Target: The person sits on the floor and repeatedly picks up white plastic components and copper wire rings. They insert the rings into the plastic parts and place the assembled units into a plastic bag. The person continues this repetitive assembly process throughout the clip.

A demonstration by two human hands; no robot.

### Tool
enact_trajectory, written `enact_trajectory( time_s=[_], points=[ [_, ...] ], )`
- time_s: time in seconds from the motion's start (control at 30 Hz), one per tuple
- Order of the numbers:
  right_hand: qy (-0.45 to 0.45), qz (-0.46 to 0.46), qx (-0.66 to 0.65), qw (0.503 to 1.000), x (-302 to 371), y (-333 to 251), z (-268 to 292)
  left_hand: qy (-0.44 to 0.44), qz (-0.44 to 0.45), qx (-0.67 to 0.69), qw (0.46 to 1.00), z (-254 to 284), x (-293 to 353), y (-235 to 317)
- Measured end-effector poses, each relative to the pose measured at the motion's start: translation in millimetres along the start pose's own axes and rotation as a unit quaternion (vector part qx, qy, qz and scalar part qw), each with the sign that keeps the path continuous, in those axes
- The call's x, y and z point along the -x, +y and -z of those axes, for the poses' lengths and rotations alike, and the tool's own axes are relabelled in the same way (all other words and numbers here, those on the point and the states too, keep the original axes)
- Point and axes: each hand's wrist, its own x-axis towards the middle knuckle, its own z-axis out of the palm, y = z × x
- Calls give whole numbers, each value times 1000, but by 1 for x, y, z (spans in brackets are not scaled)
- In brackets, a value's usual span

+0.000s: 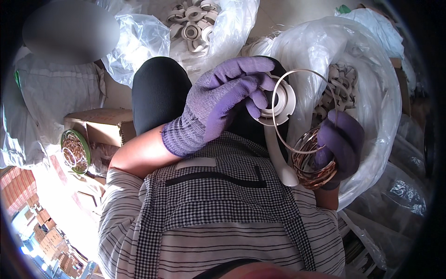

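My left hand (218, 95), in a purple-coated knit glove, grips the edge of a beige plastic part (289, 100). The part has a round stepped head with an opening in its middle and a long curved handle that hangs down over my lap. My right hand (341, 139), gloved the same way, is closed on a bundle of thin gold and copper-coloured metal rings (310, 173). One larger thin ring (298, 151) stands up from its fingers and overlaps the part's round head; whether it touches the part, I cannot tell.
Behind my knees stands a clear plastic bag (232, 23) with several beige plastic parts (193, 30). To the right, another large bag (376, 121) holds similar parts (344, 86). At left are a cardboard box (104, 122) and a green-rimmed round container (86, 148) with thin metal rings.
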Motion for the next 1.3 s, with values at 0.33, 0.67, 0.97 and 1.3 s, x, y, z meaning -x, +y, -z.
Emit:
enact_trajectory(
  time_s=[0.33, 0.67, 0.97, 1.3],
  points=[
    [-4, 28, -19, 999, 2, -5, 4, -38, -6, 30, 999, 9, -1, -7],
    [41, -24, -42, 998, 1, -7, -3, -31, 15, 32, 999, 5, -1, -5],
    [73, -61, -131, 987, 16, 10, -11, -33, 17, 38, 999, 6, 0, -6],
    [-23, -284, -449, 847, 24, -1, -38, -91, -149, -119, 977, -22, -6, -19]
  ],
)
